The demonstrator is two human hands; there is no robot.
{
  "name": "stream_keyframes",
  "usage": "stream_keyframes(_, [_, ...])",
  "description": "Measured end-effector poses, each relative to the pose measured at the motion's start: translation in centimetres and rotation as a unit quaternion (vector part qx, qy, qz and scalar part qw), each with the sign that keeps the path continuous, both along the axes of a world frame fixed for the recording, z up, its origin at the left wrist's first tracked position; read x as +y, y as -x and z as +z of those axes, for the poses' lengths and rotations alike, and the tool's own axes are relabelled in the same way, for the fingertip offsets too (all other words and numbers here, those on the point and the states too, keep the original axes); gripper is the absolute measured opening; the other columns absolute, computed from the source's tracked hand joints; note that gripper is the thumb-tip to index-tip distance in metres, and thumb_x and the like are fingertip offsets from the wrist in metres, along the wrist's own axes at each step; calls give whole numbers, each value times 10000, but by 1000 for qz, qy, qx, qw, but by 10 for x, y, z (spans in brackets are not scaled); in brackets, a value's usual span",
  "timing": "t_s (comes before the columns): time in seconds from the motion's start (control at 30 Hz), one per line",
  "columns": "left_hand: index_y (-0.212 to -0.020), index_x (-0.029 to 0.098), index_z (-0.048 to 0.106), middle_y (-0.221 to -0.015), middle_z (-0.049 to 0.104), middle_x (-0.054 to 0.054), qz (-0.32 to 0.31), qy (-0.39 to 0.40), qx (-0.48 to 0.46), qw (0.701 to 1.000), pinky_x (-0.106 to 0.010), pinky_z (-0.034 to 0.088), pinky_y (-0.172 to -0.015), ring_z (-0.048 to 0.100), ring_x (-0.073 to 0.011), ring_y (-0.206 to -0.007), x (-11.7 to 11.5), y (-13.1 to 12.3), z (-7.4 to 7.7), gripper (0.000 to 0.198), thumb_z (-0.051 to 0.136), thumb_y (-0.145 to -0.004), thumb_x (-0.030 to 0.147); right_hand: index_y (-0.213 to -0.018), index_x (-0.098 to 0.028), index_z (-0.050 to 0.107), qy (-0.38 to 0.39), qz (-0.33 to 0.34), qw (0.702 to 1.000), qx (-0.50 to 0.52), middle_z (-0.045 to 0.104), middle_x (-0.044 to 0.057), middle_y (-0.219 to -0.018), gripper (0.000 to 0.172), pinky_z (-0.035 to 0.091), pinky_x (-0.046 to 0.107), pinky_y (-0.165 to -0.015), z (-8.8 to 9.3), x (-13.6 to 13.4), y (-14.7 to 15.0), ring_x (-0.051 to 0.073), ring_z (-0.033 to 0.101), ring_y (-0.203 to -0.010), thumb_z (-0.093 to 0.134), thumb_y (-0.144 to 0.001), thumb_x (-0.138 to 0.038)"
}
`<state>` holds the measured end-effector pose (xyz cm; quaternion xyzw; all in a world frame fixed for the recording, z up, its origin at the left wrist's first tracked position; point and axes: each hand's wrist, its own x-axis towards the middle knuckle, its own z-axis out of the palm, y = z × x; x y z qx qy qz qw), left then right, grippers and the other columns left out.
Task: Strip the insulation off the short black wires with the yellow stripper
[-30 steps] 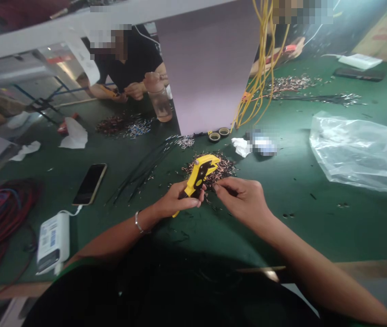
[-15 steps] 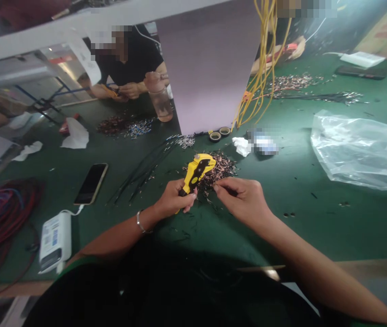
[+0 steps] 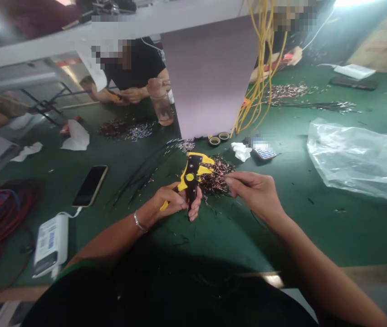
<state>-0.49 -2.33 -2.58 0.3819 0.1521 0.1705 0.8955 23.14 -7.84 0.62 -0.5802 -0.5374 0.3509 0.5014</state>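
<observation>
My left hand [image 3: 176,200] is wrapped round the handles of a yellow and black wire stripper [image 3: 193,175], whose jaws point up and to the right. Just right of it, my right hand [image 3: 252,184] pinches at thumb and forefinger; a thin dark wire seems to run down from it, but what lies between the fingertips is too small to make out. Between and behind both hands lies a pile of short dark wire pieces with coppery ends [image 3: 218,175]. Long black wires [image 3: 142,175] lie left of the stripper.
A phone [image 3: 90,186], a white power bank [image 3: 51,240] and coiled red cables [image 3: 2,218] are at the left. Tape rolls [image 3: 214,141], crumpled tissue [image 3: 241,151] and a plastic bag [image 3: 356,159] lie beyond and right. Across the table, a person's hands [image 3: 132,95] work beside a bottle [image 3: 162,106].
The stripper has turned in my left hand, with its handles now spread. My right hand has moved slightly right, away from the tool. The view has tilted a little.
</observation>
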Motion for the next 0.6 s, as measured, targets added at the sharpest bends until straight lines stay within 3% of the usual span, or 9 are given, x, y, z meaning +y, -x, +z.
stream_keyframes(0.3, [-969, 109, 702, -730, 639, -88, -47, 13, -1, 999, -385, 515, -598, 607, -222, -609, 0, 1, 1, 443, 680, -550, 250, -734, -200, 787, -2, 20, 999, 50, 594, -30, -476, 132, 440, 284, -503, -3, 1, -4, 107, 519, -472, 691, -740, -290])
stream_keyframes(0.6, [-945, 133, 705, -715, 643, -90, -53, 25, 6, 998, -380, 518, -579, 599, -218, -595, -2, 1, 1, 414, 680, -552, 258, -715, -206, 788, 3, 34, 998, 61, 570, -34, -458, 135, 418, 286, -491, 1, -1, -2, 103, 489, -463, 701, -739, -307])
